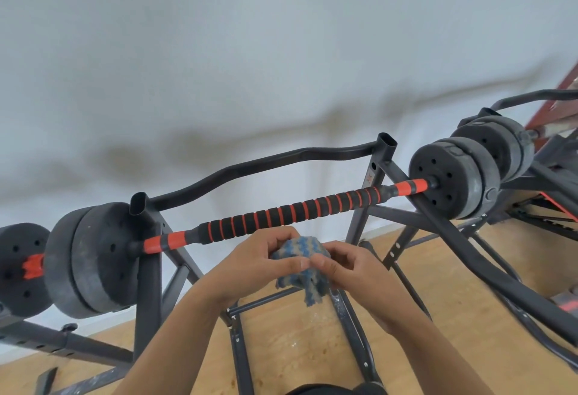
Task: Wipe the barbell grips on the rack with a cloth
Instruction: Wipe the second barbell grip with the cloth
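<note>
A barbell lies across a dark metal rack (147, 269), slanting up to the right. Its grip (291, 215) is black foam ringed with orange bands, with orange collars at both ends. Dark weight plates (93, 257) sit on the left end and more plates (453, 182) on the right. Just below the middle of the grip, both hands hold a bunched blue and beige cloth (301, 266). My left hand (256, 263) pinches its left side. My right hand (347, 269) pinches its right side. The cloth is not touching the grip; a corner hangs down.
A black curved bar (259, 163) runs behind the barbell between the rack's uprights. A second rack with plates (500, 141) stands at the right. Rack legs and crossbars (266, 301) spread over the wooden floor below my arms. A pale wall is behind.
</note>
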### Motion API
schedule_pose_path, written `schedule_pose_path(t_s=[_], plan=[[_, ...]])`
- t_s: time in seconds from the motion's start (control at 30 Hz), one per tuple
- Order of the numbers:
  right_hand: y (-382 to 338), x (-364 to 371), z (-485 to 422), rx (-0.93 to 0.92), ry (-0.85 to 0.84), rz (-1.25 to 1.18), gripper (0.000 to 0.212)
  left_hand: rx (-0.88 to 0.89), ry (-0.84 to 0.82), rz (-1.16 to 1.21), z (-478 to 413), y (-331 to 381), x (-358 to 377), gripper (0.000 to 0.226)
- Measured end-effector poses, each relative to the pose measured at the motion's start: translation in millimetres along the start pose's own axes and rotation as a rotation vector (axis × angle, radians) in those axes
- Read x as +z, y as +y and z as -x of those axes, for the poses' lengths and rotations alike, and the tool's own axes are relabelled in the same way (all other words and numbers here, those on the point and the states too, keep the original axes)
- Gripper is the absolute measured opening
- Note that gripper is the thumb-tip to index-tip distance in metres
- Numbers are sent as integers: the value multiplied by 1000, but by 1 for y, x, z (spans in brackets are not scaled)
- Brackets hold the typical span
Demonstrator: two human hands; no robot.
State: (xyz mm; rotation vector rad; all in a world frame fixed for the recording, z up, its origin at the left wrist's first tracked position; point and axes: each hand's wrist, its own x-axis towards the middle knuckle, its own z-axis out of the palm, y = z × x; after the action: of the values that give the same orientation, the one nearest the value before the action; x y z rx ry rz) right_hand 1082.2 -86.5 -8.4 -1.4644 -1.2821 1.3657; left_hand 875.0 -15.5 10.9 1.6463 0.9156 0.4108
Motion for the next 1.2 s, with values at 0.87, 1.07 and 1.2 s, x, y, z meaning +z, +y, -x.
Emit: schedule_pose_path(t_s=[0.87,1.07,1.2], plan=[[21,-23,-3,114,-3,-287,17,-159,-23,238,-18,-28,21,11],[2,-37,-14,164,-171,167,60,7,107,-62,-31,-4,21,11],[-5,-34,-31,107,-291,109,53,-12,186,-63,-44,4,30,14]])
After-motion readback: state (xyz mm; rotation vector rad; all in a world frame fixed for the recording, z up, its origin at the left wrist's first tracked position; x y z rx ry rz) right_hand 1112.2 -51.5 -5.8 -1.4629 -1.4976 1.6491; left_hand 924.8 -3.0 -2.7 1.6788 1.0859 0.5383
